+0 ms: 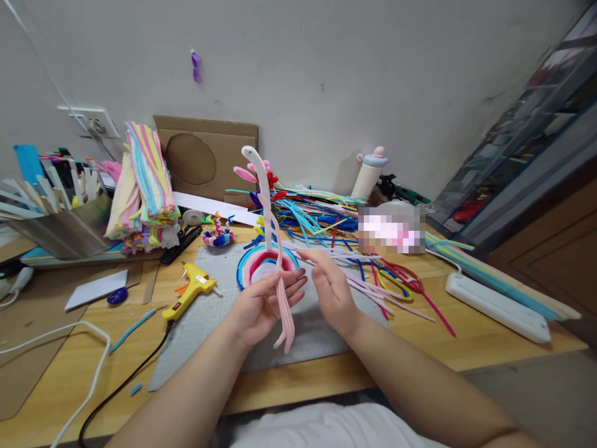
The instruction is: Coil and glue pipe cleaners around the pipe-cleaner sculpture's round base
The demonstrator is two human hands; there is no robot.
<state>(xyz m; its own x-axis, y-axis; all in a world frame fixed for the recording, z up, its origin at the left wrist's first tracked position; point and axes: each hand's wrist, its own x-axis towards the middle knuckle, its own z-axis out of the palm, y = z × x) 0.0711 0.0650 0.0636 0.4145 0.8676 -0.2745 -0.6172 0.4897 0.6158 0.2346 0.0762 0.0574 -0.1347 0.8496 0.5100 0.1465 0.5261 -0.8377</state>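
My left hand [261, 308] is palm up, its thumb pressing a bundle of pale pink pipe cleaners [285, 317] against the fingers; the lower ends hang past the palm. To its right, my right hand [333, 289] is raised with fingers extended and nothing seen in it. Behind them stands a white pipe-cleaner stem [263, 186] with a rounded top, pink leaf-like loops [245, 174] and a pink strand beside it. It rises from a coiled round base [242, 267] in blue, white, red and pink, partly hidden by my left hand.
A yellow glue gun [193, 289] lies left on the grey mat [181, 354], its black cable running forward. Bundled pipe cleaners [149, 180], a metal container [69, 227] and cardboard [224, 149] stand behind. Loose pipe cleaners [373, 289], a bottle [368, 177] and a power strip [497, 308] are right.
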